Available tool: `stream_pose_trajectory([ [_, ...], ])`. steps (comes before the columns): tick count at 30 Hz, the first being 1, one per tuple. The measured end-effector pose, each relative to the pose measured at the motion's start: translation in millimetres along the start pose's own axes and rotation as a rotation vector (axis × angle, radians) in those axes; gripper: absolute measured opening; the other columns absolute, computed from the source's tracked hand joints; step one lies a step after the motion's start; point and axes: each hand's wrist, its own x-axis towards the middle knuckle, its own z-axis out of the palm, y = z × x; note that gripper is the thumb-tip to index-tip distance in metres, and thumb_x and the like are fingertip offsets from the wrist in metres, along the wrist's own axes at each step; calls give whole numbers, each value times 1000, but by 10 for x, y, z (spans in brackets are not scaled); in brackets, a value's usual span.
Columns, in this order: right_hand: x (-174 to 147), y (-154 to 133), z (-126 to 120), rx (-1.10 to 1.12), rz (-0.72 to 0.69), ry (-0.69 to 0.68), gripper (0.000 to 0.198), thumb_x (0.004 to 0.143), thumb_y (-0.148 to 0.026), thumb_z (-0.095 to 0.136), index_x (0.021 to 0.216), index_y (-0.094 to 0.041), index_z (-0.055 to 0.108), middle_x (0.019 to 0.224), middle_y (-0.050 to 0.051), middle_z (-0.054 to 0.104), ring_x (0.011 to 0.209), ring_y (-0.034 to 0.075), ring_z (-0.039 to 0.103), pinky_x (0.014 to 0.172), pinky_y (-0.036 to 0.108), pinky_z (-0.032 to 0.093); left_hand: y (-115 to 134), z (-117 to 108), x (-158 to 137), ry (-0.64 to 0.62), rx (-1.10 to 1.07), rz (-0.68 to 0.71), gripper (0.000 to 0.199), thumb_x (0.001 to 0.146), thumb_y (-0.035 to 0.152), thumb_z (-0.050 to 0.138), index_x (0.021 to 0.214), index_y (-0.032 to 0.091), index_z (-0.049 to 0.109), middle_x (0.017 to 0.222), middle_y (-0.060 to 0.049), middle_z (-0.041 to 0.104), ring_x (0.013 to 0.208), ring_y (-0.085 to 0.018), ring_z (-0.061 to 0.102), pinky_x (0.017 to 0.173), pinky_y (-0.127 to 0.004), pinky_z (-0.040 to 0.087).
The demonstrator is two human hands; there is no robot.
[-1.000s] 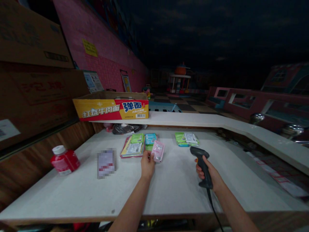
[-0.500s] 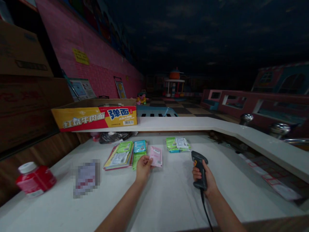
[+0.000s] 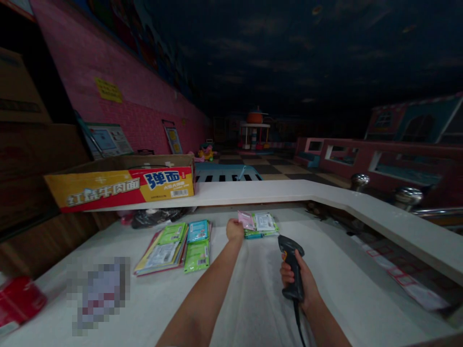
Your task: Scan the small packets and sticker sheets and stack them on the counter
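My left hand (image 3: 235, 230) pinches a small pink packet (image 3: 246, 220) by its edge, at the left end of a pile of green, blue and white packets (image 3: 265, 222). Whether the pink packet rests on that pile, I cannot tell. In my right hand (image 3: 298, 277) is a black handheld barcode scanner (image 3: 293, 265), its head tilted toward the pile and its cord running down. Left of my arm lie a stack of yellow, red and green packets (image 3: 161, 248) and, beside it, blue and green packets (image 3: 197, 245).
A red bottle (image 3: 20, 301) stands at the left edge, near a blurred-out item (image 3: 103, 291). A yellow and red noodle carton (image 3: 123, 185) sits on the raised white ledge (image 3: 249, 191). Printed sheets (image 3: 398, 272) lie on the right, under the ledge.
My left hand has carried the pink packet away from the left stacks, to the right and forward, up to the other pile. My right hand keeps hold of the scanner. The view has shifted slightly.
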Motion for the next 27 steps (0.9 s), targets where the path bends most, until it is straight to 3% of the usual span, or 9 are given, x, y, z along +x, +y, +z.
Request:
stream_pose_trajectory([
  [8,-17,-4,56,10,-4,44,41,67,-46,79,78,-17,54,52,-8,44,40,3,40,34,10,30,-35,-44,-124,-75,356,181,30,82,18,50,101,16,73,109,-14,71,106,-24,63,91,-30,41],
  [14,-25,22,33,35,-19,52,36,71,-44,77,81,-16,55,53,-7,45,39,3,40,34,11,31,-45,-96,-179,-156,455,252,28,84,23,51,99,15,73,103,-13,72,105,-24,63,92,-30,41],
  [18,-21,36,-16,51,-39,48,35,74,-42,75,85,-16,56,54,-7,46,39,3,40,34,11,31,-137,-237,-240,-165,427,317,37,84,24,54,118,12,63,110,-14,69,105,-22,62,93,-29,42],
  [22,-36,39,-51,50,-21,38,32,78,-43,71,88,-16,55,55,-6,46,40,4,41,34,12,32,-244,-584,-319,-118,273,404,38,82,18,54,120,13,59,105,-11,69,99,-19,63,92,-31,44],
  [27,-80,54,-73,52,-25,31,32,79,-41,70,91,-16,54,57,-6,46,40,3,41,35,12,33,-98,-1361,-307,116,140,542,62,82,19,53,141,13,35,95,-7,68,89,-18,63,87,-32,46],
])
